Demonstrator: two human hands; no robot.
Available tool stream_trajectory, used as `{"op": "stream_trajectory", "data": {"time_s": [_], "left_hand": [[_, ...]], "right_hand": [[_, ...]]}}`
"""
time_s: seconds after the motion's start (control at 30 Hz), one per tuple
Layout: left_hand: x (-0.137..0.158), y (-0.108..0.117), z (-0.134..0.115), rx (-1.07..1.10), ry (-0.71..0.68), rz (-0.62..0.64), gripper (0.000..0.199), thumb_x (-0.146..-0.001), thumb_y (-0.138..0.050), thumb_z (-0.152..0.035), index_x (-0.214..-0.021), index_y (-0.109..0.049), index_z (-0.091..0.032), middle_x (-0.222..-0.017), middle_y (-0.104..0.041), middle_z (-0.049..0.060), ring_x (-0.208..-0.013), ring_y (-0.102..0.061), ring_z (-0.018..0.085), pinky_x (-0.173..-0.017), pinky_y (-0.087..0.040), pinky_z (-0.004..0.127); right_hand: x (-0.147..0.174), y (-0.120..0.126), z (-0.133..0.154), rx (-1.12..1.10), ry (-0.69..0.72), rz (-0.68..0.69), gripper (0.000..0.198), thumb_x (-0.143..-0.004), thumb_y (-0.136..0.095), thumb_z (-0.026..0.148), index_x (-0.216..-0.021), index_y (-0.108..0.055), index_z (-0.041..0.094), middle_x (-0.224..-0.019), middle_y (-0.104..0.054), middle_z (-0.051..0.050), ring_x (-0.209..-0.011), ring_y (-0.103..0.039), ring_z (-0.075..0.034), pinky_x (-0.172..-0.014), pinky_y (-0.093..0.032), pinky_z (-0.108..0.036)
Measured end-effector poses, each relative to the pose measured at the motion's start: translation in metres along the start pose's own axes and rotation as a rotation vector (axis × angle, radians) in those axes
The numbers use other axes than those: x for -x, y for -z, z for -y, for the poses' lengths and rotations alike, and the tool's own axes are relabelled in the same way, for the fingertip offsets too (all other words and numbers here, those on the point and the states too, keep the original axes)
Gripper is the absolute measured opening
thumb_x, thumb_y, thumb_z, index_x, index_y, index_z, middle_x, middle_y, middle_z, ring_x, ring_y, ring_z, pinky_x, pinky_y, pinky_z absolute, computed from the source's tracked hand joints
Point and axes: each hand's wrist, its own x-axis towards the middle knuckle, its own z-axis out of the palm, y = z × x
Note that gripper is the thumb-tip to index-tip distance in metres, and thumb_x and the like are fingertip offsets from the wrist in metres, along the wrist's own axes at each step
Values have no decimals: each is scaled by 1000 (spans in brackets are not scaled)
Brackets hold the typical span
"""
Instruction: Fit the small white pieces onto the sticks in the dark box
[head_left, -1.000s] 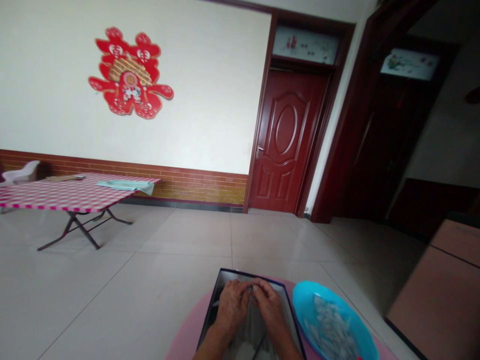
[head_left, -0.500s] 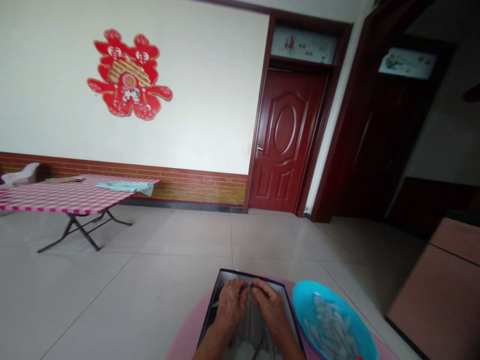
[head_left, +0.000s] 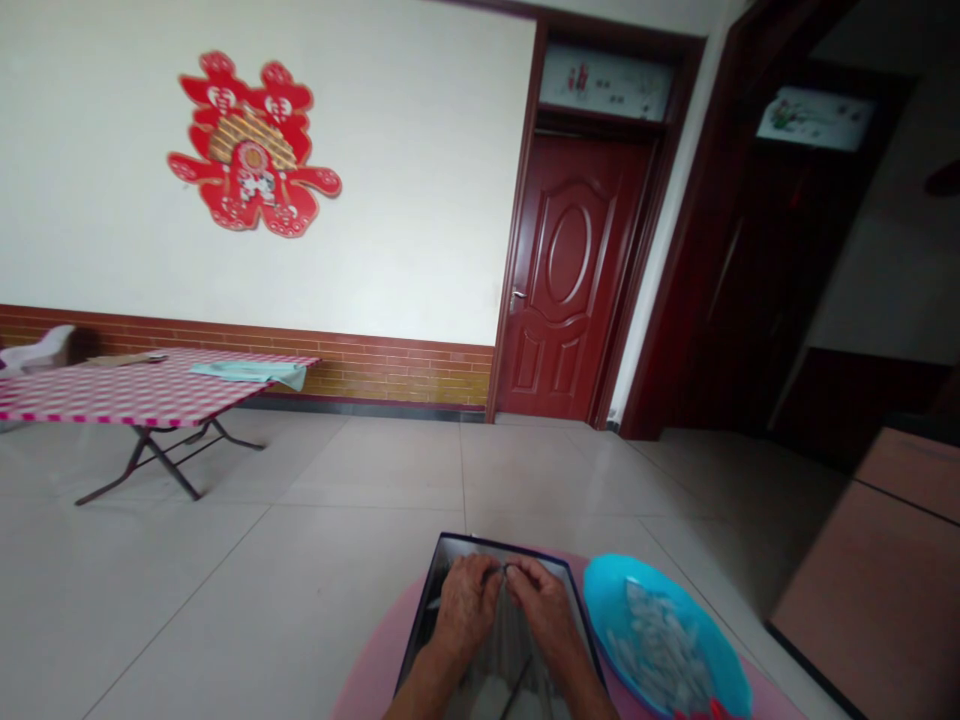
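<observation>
My left hand (head_left: 466,604) and my right hand (head_left: 541,606) meet fingertip to fingertip over a dark-rimmed box (head_left: 424,607). Both are pinched on a small dark piece (head_left: 504,569), too small and blurred to name. Below them, inside the box, lie long pale, see-through strips (head_left: 505,640) and a thin dark rod (head_left: 517,688); my hands and forearms hide part of the contents. To the right of the box stands a blue basin (head_left: 604,590) holding many small clear, whitish packets (head_left: 664,635). Something red (head_left: 709,710) shows at its near edge.
Box and basin rest on a round pink tabletop (head_left: 375,660). At the left stands a folding table (head_left: 112,395) with a checked cover and a pale green cloth (head_left: 251,372). A pinkish cabinet (head_left: 870,570) is at the right. A red door (head_left: 570,280) is in the far wall.
My hands stay together over the box, with small shifts of the fingers. The view has tilted slightly, and more of the red thing at the basin's edge shows.
</observation>
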Motion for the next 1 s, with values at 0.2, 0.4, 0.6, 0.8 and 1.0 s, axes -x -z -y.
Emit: {"op": "stream_trajectory", "data": {"time_s": [0.2, 0.4, 0.6, 0.8, 1.0], "left_hand": [[0, 1, -2, -4, -10, 0, 19, -84, -48, -19, -87, -66, -20, -83, -72, 5, -78, -66, 21, -78, -50, 36], [3, -3, -2, -13, -62, 21, 20, -85, -46, -17, -89, -65, -19, -82, -70, 6, -81, -65, 22, -83, -48, 39], [3, -4, -2, -24, -77, 50, 19, -85, -46, -15, -87, -64, -19, -81, -69, 5, -80, -65, 22, -83, -48, 39], [1, -1, -3, -41, -34, 46, 18, -85, -47, -16, -87, -65, -18, -81, -69, 6, -81, -65, 23, -80, -49, 38], [4, -5, -1, -28, -72, 41, 18, -85, -47, -17, -87, -64, -19, -81, -69, 6, -81, -64, 23, -80, -49, 37]], "right_hand": [[-1, 0, -2, 99, 63, 22, 25, -67, -65, 45, -72, -72, 21, -71, -71, -4, -71, -61, -24, -65, -47, -32], [0, -2, -7, 295, 213, -56, 36, -73, -56, 57, -58, -61, 25, -60, -64, -4, -62, -54, -21, -61, -40, -31], [0, -2, -10, 385, 215, -70, 41, -78, -49, 59, -56, -60, 27, -63, -65, -7, -63, -56, -23, -64, -38, -34], [1, 0, -8, 287, 224, -9, 21, -75, -56, 45, -68, -63, 26, -72, -67, -5, -73, -60, -25, -70, -41, -34], [-1, -1, -14, 356, 249, -37, 27, -77, -53, 46, -58, -57, 27, -63, -63, -5, -65, -56, -23, -64, -40, -34]]}}
